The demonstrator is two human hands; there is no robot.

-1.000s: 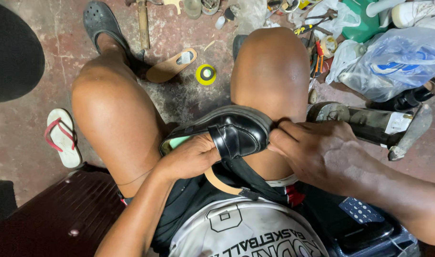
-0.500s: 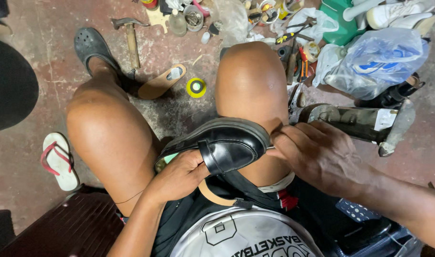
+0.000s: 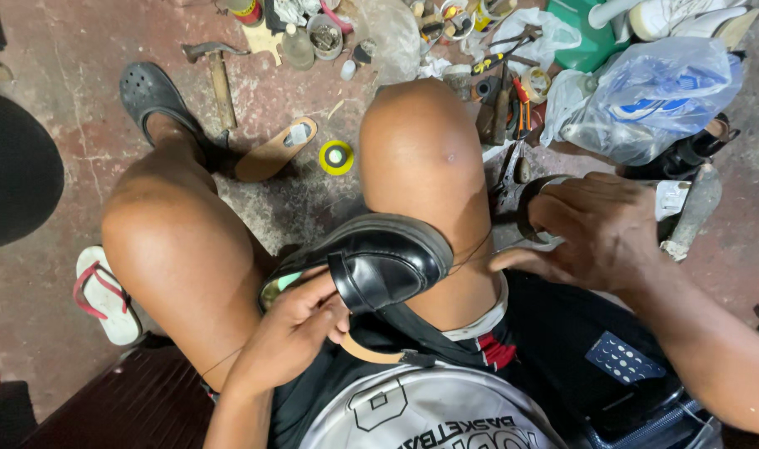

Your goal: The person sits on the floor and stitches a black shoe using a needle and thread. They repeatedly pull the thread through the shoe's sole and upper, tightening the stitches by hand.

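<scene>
A black leather loafer [image 3: 379, 266] lies sole-up across the person's lap, wedged between the thighs. The left hand [image 3: 300, 328] grips it at the heel end, fingers curled closed over the opening. The right hand [image 3: 600, 229], at 3 o'clock from the shoe, is pinched shut on what looks like a thin thread [image 3: 471, 254] running taut back to the sole edge — the strand is too fine to be sure of.

On the stained concrete floor [image 3: 64, 100], at 12 o'clock from the shoe, sit a yellow tape roll [image 3: 336, 156] and a tan insole [image 3: 273, 150]; a hammer [image 3: 217, 75] lies at 11 o'clock. Pliers [image 3: 517, 100] and other tools are jumbled at 1 o'clock beside a blue plastic bag [image 3: 654, 96], its contents unclear. A white flip-flop [image 3: 105, 295] rests at 9 o'clock. The right knee hides the floor behind it — the dark bench [image 3: 122, 407] is cut off below.
</scene>
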